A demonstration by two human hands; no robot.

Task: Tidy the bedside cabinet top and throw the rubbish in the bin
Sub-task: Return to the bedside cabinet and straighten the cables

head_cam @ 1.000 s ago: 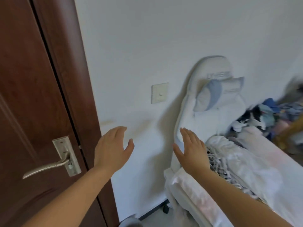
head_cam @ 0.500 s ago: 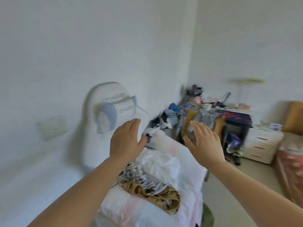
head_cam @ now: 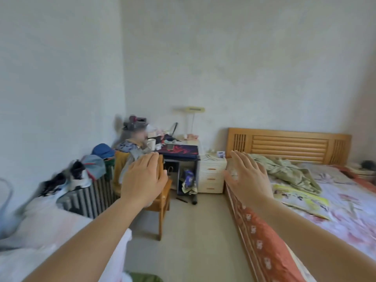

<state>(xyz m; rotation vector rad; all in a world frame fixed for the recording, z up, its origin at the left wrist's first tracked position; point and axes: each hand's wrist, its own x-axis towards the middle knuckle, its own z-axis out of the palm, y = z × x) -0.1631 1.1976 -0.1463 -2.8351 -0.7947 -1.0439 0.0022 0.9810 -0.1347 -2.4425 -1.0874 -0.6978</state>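
Lane: bare floor (head_cam: 193, 241) between wooden chair (head_cam: 162, 200) and bed (head_cam: 345, 200) edge.
Bedside cabinet (head_cam: 211, 174): far wall, between desk (head_cam: 181, 157) and bed.
Left grip (head_cam: 142, 178): fingers straight, together, empty.
Right grip (head_cam: 248, 178): fingers spread, empty.

**Bedside cabinet (head_cam: 211, 178) set against the far wall (head_cam: 244, 78)**

The cream cabinet is seen standing upright, just beside the head end of the bed (head_cam: 345, 196). Its three drawers (head_cam: 212, 178), fitted with orange handles, are shut. On the cabinet top (head_cam: 211, 159) a small white-and-blue box (head_cam: 220, 153) is placed near the bed side. A smaller pale item behind it cannot be made out.
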